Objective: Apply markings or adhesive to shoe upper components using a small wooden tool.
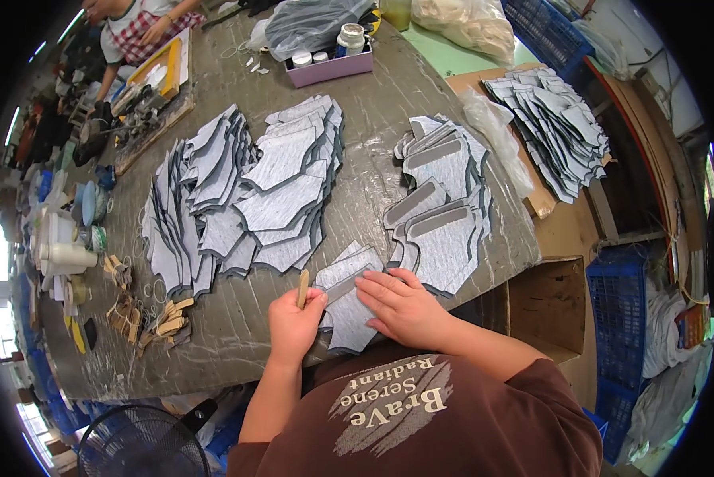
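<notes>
A light-grey cut piece [347,324] with a darker grey strip [339,288] across it lies at the table's near edge. My left hand [295,319] is closed around a thin wooden stick [303,289] that points up from the fist; its thumb touches the left end of the strip. Pressed flat on the same piece is my right hand [400,305], fingers stretched out along the strip's right end. Just right of it is a pile of similar pieces [450,250], several bearing dark strips. Overlapping stacks of plain grey pieces [281,211] spread out beyond my left hand.
Small wooden pieces [172,316] lie in a heap at the left. A purple box [329,70] with jars stands at the far side. More grey pieces [548,131] rest on cardboard at the right. A black fan [142,441] is below left; another person [146,32] works far left.
</notes>
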Motion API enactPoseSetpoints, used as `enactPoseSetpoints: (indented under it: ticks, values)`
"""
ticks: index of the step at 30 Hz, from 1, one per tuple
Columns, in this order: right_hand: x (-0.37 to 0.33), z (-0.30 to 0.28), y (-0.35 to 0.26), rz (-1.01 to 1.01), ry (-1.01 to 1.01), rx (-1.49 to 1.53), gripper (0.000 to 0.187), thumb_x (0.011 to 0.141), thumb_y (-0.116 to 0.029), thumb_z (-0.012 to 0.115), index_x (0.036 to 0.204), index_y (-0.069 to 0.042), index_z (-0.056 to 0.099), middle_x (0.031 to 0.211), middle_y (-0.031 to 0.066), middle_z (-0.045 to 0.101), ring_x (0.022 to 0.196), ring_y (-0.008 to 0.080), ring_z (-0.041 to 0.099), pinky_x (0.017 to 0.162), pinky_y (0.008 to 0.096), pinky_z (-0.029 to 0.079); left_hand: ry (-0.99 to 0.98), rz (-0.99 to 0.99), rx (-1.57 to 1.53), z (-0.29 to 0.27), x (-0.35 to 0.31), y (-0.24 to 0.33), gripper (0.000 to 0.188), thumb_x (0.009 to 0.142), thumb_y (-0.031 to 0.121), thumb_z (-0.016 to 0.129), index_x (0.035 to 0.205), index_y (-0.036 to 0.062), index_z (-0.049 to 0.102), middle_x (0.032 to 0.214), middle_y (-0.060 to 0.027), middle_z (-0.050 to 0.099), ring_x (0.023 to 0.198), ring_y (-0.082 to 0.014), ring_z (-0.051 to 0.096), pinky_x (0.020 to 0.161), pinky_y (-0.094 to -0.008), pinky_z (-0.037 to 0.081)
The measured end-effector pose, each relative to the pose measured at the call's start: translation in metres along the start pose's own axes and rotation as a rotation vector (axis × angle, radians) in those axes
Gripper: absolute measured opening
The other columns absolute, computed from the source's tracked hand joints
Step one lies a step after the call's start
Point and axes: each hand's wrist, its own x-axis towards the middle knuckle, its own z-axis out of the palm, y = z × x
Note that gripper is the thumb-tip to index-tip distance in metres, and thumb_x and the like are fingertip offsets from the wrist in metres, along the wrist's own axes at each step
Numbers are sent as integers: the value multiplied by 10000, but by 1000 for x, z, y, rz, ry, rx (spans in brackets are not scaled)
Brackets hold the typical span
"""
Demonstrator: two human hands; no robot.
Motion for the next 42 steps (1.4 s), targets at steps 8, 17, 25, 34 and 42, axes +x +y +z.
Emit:
enactPoseSetpoints:
  ticks: [8,17,25,34,42]
  values:
    - [6,3,-6,54,-33,-117,411,759,-240,677,1106,-43,577,1201,60,545,1165,199,475,951,426,331,-10,202,283,0,3,3,98,768,63,666,790,-26,632,668,-55,596,601,-136,542,569,-264,431]
    - [27,-6,2,201,204,329,203,749,-79,678,930,-34,599,908,80,589,884,264,565,784,395,418,-116,158,-196,-4,-14,1,42,872,62,597,863,23,586,722,-17,553,553,-52,451,522,-201,370]
    - [11,-88,45,459,395,78,73,760,-16,644,832,-19,637,770,105,605,749,260,590,700,328,461,-428,43,-737,-4,-18,3,316,991,250,418,1162,-4,500,760,-18,520,543,-27,345,459,-182,273]
    - [31,-34,-6,528,139,781,90,805,-60,647,865,7,658,772,95,634,712,170,593,652,282,465,-290,315,-147,16,-21,22,290,930,138,522,1159,-36,564,926,-77,613,804,-118,562,704,-249,445]
    - [35,-26,-7,541,46,817,106,814,-72,648,856,25,650,781,92,636,708,147,590,652,275,468,-167,506,53,15,-21,25,254,880,97,570,1092,-39,605,956,-144,629,857,-215,605,766,-285,461]
